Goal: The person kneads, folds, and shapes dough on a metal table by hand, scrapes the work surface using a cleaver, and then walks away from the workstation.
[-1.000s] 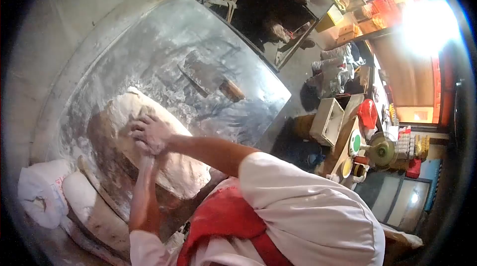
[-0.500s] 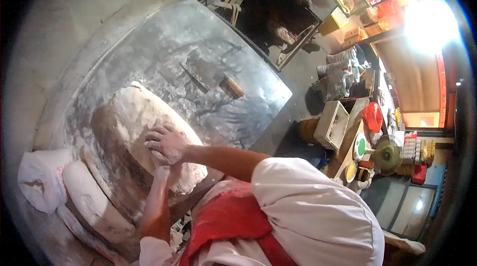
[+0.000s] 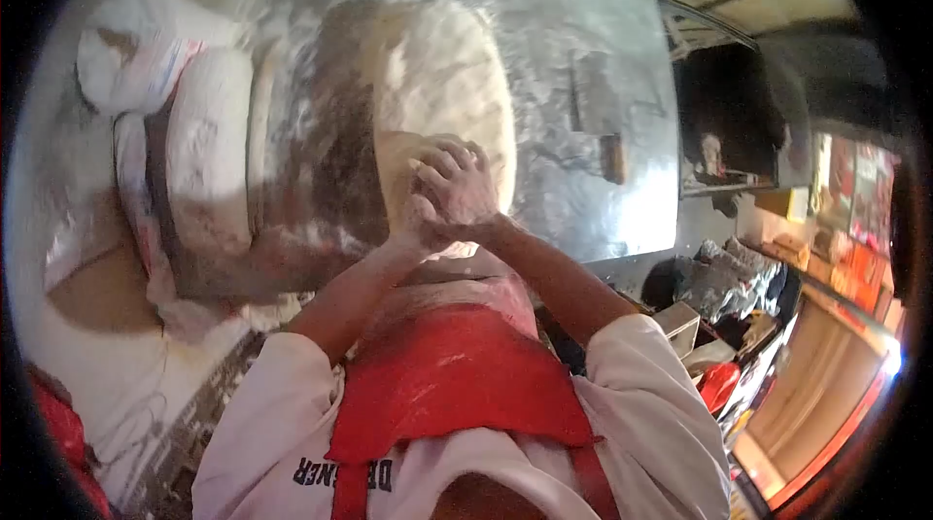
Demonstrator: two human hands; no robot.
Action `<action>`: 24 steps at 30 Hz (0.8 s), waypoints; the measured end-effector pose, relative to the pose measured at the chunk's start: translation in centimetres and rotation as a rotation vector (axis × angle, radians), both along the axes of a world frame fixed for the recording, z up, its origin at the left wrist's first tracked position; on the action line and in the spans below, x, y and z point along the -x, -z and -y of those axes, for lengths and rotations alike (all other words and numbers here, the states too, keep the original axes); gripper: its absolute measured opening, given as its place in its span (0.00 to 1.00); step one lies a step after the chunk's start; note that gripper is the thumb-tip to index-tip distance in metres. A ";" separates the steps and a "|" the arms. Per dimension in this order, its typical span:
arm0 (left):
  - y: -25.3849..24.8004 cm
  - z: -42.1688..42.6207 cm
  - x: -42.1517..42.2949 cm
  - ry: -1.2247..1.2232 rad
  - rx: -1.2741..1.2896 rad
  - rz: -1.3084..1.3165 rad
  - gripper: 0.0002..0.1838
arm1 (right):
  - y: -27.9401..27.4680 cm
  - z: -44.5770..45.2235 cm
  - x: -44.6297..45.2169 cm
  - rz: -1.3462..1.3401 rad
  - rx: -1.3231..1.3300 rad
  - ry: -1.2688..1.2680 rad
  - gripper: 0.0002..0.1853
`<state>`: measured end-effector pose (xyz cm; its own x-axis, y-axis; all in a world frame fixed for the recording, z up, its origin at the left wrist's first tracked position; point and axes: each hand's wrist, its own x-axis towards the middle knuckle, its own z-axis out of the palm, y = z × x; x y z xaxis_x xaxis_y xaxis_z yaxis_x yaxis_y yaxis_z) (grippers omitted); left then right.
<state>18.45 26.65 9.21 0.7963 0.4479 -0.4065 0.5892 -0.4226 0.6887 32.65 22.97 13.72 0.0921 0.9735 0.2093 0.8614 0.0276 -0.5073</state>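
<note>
A long, pale slab of dough [image 3: 447, 63] lies on the floured metal worktop [image 3: 554, 15], pointing away from me. My right hand [image 3: 459, 191] rests over my left hand [image 3: 420, 219] at the dough's near end. The fingers of both hands are curled and pressed together, and the right hand hides much of the left. Both arms reach straight down onto the dough. To the right of it lies a cleaver [image 3: 593, 97] with a wooden handle [image 3: 612, 158].
Left of the dough lie a long, white, rounded bundle [image 3: 209, 151] and an open white sack [image 3: 136, 44]. A dark open compartment [image 3: 729, 112] adjoins the worktop's right edge. Grey bags [image 3: 734, 272] and a red item [image 3: 719, 384] sit at the lower right.
My head has turned, so the dough now stands upright in mid-view and the shelves have shifted down at the right. My hands stay together on the dough's near end.
</note>
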 end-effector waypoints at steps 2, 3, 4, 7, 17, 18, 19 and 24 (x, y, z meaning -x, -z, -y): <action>2.5 1.0 -1.0 0.097 -0.330 -0.118 0.37 | 0.6 -0.3 -0.1 -0.043 -0.001 -0.038 0.28; 4.6 1.4 -1.2 0.147 -0.487 -0.173 0.38 | 1.1 -0.5 -0.6 -0.060 -0.007 -0.046 0.29; 6.7 1.6 -0.4 -0.130 -0.144 0.263 0.37 | 1.5 -0.6 -0.8 -0.079 -0.014 -0.048 0.30; 7.2 1.5 -0.5 -0.220 0.081 0.371 0.38 | 3.0 -0.1 -1.0 -0.030 0.066 -0.070 0.31; 5.7 -9.8 -6.3 0.121 0.018 0.079 0.49 | -1.8 -9.4 -6.0 0.170 0.113 0.017 0.28; 9.1 -10.2 -6.6 -0.196 0.477 0.395 0.49 | -0.5 -9.7 -6.3 0.157 0.133 0.015 0.28; 10.5 -10.7 -7.1 -0.201 0.494 0.385 0.49 | 1.2 -10.3 -6.8 0.065 0.035 0.061 0.28; 8.4 -8.9 -6.4 -0.341 0.406 0.487 0.43 | 3.5 -11.3 -8.0 0.052 -0.070 0.098 0.26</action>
<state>24.80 35.50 0.80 0.7721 0.5931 -0.2280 0.2287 0.0753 0.9706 40.60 34.30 10.26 0.1733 0.9431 0.2838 0.8870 -0.0242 -0.4612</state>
